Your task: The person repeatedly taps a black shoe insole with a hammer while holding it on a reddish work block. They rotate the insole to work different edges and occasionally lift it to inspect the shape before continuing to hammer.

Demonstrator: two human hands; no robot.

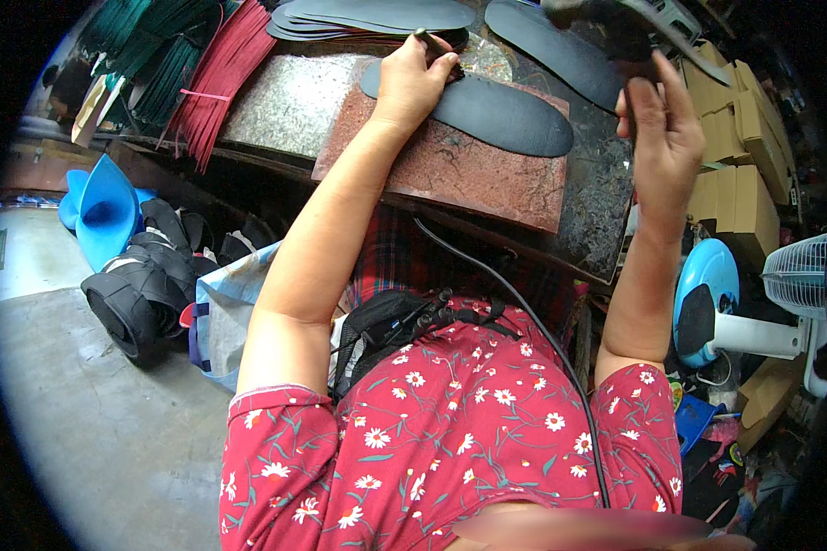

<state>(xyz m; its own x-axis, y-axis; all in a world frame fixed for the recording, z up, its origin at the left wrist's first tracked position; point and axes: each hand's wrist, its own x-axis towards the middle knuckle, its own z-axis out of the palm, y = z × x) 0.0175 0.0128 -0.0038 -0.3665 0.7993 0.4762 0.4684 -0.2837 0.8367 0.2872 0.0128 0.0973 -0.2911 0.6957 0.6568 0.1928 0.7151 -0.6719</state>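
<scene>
A black shoe sole (505, 118) lies flat on a reddish stone slab (459, 188), with a row of small marks along its far edge. My left hand (413, 78) is closed round a short dark punch (424, 39) over the sole's left part; the punch's lower end is hidden by my fingers. My right hand (663, 129) is raised at the right, closed on what looks like a dark hammer (616, 32), smeared by motion and held apart from the punch.
A stack of black soles (372, 16) lies behind my left hand, another sole (556, 50) farther right. Red strips (213, 78) and green strips (138, 37) hang at the left. A white fan (795, 275) and cardboard boxes (730, 197) stand at the right. A black cable (515, 285) crosses my lap.
</scene>
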